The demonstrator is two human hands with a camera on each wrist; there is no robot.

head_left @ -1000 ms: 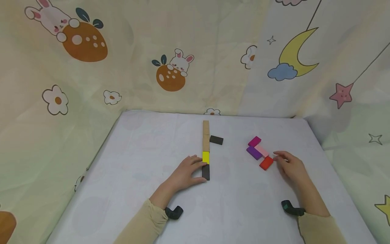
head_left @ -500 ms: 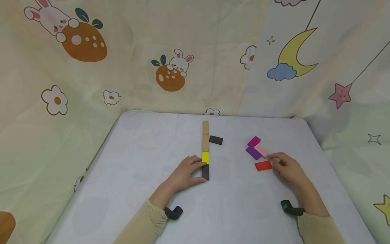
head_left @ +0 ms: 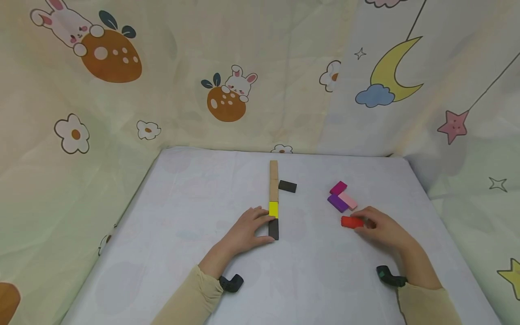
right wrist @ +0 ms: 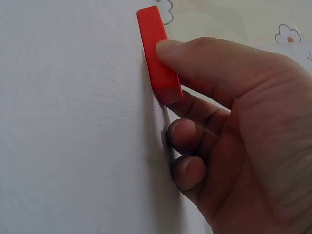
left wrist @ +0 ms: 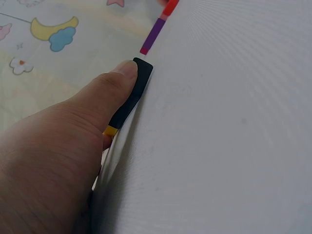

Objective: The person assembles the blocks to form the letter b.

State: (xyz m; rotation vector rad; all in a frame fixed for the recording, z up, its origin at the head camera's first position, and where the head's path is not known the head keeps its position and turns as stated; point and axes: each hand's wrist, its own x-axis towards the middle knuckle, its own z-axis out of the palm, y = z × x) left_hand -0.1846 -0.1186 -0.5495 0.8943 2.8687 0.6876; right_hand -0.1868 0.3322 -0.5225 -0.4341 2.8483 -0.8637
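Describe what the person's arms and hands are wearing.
Both hands, the left hand and the right hand, are bare, with no gloves or rings visible. Each arm has a pale beige long sleeve ending at the wrist, where a small black wrist-worn device sits.

We kept both forearms low over the surface, sleeves to the wrists. Our left hand (head_left: 243, 232) lay with its thumb (left wrist: 119, 78) stretched forward and pressing sideways. Our right hand (head_left: 379, 228) had thumb and forefinger pinched together, its other fingers (right wrist: 187, 136) curled under.
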